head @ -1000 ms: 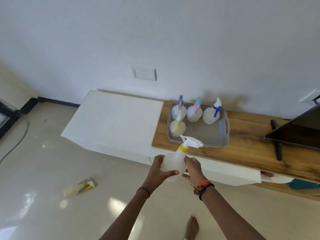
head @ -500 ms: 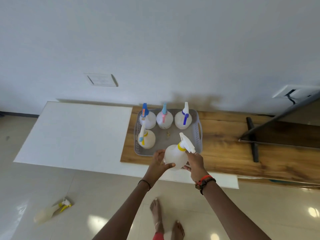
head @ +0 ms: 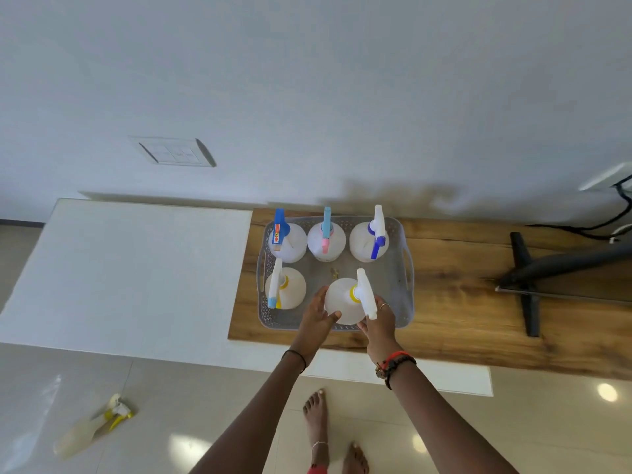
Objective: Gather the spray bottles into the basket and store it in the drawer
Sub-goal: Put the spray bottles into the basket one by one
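At the lower left of the frame I saw a yellow-trigger bottle (head: 93, 426) lying on the floor. Above it, at centre, my left hand (head: 316, 318) and right hand (head: 379, 322) each kept a closed grip on the yellow-collared spray bottle (head: 343, 300), holding it over the near middle of the grey basket (head: 405, 268) on the wooden counter (head: 461, 302). Four more bottles stood in the basket: one beside it at left (head: 286, 291), three along the far row (head: 325, 240).
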Motion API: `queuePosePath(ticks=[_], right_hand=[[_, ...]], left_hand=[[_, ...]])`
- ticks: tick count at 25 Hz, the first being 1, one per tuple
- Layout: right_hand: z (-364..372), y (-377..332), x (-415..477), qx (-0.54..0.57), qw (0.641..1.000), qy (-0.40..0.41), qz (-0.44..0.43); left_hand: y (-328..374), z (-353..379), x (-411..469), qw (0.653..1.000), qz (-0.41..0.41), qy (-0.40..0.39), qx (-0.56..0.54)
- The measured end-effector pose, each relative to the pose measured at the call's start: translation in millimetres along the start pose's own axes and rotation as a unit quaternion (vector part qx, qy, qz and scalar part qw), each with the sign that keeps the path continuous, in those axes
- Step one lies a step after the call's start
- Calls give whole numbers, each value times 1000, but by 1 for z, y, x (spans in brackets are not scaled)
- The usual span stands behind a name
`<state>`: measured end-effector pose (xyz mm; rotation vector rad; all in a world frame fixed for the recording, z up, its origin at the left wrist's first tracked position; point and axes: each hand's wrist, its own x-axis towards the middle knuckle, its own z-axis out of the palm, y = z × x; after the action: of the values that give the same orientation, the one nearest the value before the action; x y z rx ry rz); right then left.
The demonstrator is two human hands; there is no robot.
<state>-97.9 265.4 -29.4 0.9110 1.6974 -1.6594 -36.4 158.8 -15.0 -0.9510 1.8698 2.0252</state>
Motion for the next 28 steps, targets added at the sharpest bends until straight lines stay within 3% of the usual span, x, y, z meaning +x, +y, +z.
queuePosePath(ticks=[7,14,21,28], right_hand=[[18,9,26,6,1000,-6,8],[28,1,24,82,993,-16,78],[38,2,23,76,994,-21,70],[45,-1,21,74,994,-30,81]], left_hand=[[-17,-1,37,998,-39,49,3],[-23,25,35,960,-140,218,-104],[-17,31,38,928,-180,257,-199],[-16,25,45,917,-188,271,-224]])
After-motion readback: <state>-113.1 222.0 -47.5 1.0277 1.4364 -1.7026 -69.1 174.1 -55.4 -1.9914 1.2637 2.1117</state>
